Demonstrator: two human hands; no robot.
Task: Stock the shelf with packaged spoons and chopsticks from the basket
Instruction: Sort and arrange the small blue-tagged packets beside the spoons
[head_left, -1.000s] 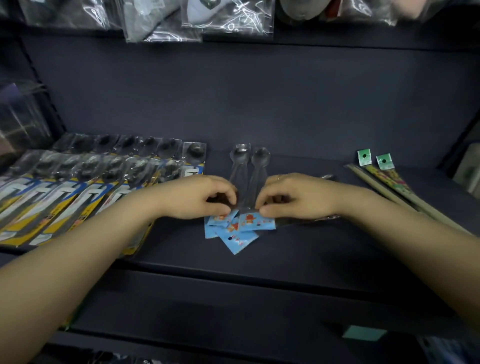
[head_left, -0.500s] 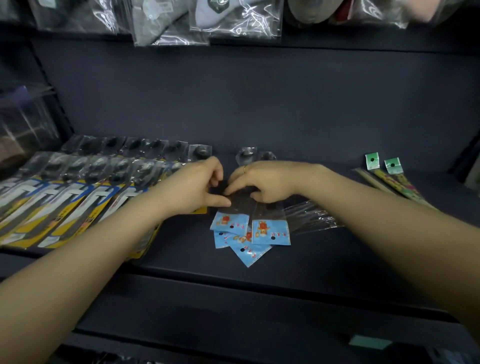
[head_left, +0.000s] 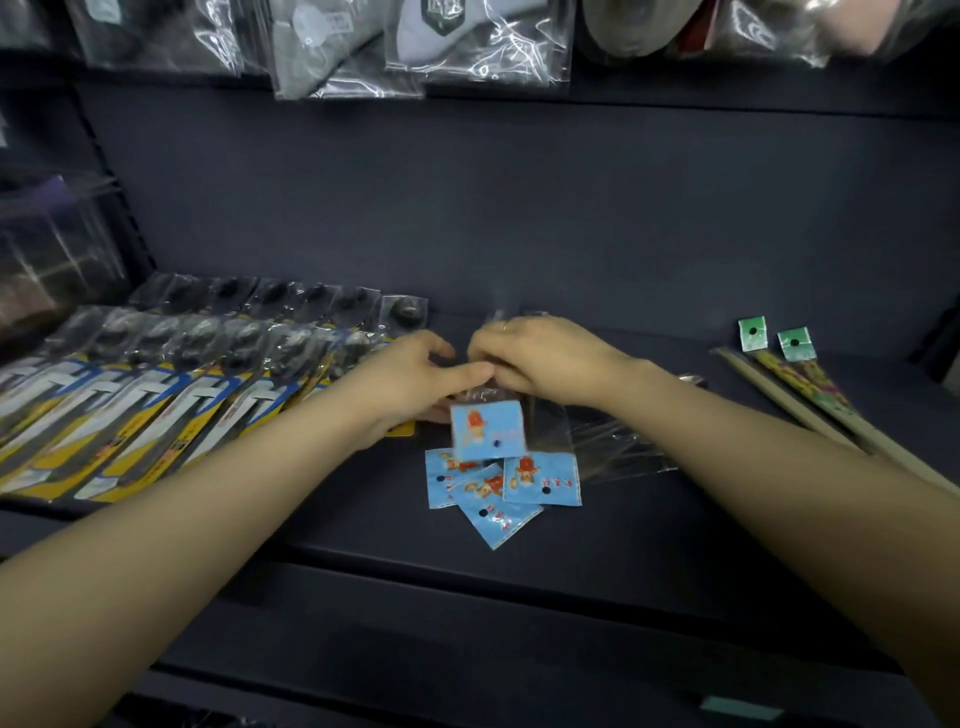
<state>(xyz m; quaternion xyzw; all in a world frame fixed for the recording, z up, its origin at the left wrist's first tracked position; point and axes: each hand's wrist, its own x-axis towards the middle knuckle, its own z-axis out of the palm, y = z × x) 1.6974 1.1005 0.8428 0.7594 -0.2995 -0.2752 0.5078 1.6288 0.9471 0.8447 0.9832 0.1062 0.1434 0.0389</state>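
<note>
- Both hands meet at the middle of the dark navy shelf (head_left: 675, 545), over a small pile of clear-sleeved spoon packets with light-blue cartoon header cards (head_left: 543, 480).
- Left hand (head_left: 415, 379): fingers curled, index finger stretched right and touching the right hand; it seems to pinch the top packet, but the exact grip is hidden.
- Right hand (head_left: 540, 358): fingers curled down onto the clear plastic of the same packet; ring on one finger.
- Top blue-card spoon packet (head_left: 487, 432) is tilted up off the pile, card end towards the viewer, blurred.
- Three more blue cards lie fanned flat on the shelf just below it, overlapping one another.
- Left of the hands: a row of overlapping yellow-and-blue carded spoon packs (head_left: 171, 410), slanted, running to the shelf's left end.
- Far right: two long chopstick packets with green header tags (head_left: 795, 379), lying diagonally, well apart from the hands.
- Above: clear plastic bags of goods (head_left: 467, 47) hang along the top edge.
</note>
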